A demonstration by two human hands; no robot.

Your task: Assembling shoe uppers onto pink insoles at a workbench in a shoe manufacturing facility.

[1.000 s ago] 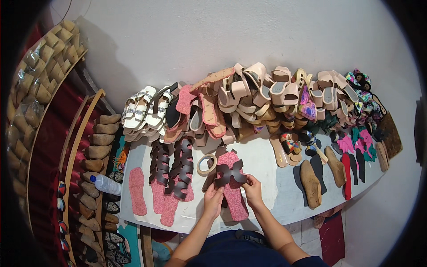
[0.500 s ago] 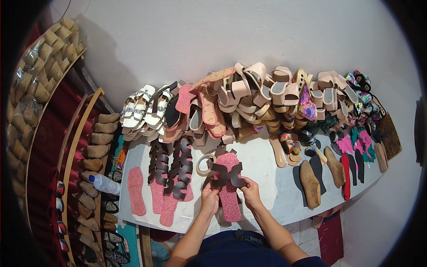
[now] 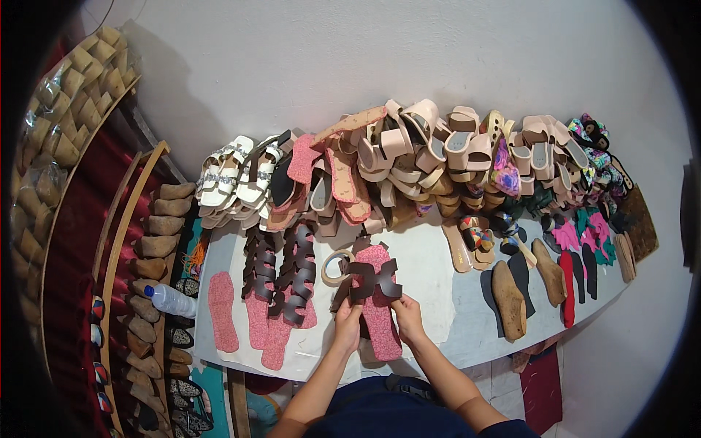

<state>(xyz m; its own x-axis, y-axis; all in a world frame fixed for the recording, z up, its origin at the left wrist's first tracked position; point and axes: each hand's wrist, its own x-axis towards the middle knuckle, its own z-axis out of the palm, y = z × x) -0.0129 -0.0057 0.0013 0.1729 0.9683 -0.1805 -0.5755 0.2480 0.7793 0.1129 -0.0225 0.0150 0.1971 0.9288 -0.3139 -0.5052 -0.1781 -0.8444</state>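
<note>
Between my two hands is a pink patterned insole with dark brown cut-out straps lying across its upper part. At its left edge my left hand is closed, thumb by the lower strap end. On the opposite edge my right hand grips it, also near a strap end; the fingers underneath are hidden. A tape roll lies just left of the straps. Further left are more strapped insoles with brown straps, and one bare pink insole.
Finished sandals are heaped along the wall. Wooden shoe lasts and dark sole pieces lie on the table's right side. A water bottle and a rack of lasts stand left. White paper covers the table's middle.
The strap piece on the held insole has shifted slightly and lies flatter across it. Both hands keep their places at the insole's sides, with only small movement.
</note>
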